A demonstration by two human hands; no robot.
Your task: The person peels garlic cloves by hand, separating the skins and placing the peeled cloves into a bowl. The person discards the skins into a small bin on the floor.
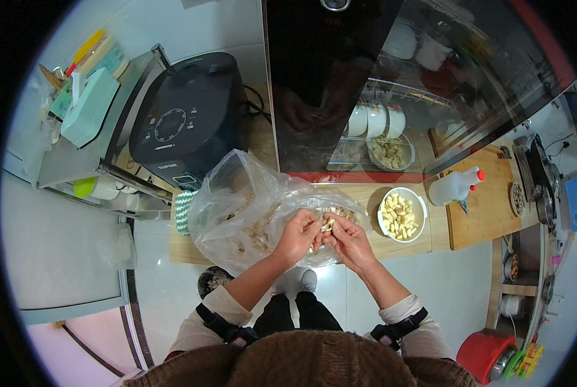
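My left hand [294, 238] and my right hand [355, 243] meet over a clear plastic bag [235, 193]. Between their fingertips they pinch a small pale piece that looks like a garlic clove [327, 224], with brownish skin on it. Inside the bag's open mouth lie more pieces with papery skins [344, 213], partly hidden by my hands. Just right of the bag, a white round bowl [423, 220] holds many smooth, pale yellow peeled cloves [399, 213].
A dark Supor air fryer [187, 116] stands behind the bag, beside a glass-fronted cabinet [312, 145]. To the right are a plastic jug with a red cap [450, 187] and a wooden cutting board [484, 208]. Below the counter's front edge, a dark bin [214, 280] sits near my feet.
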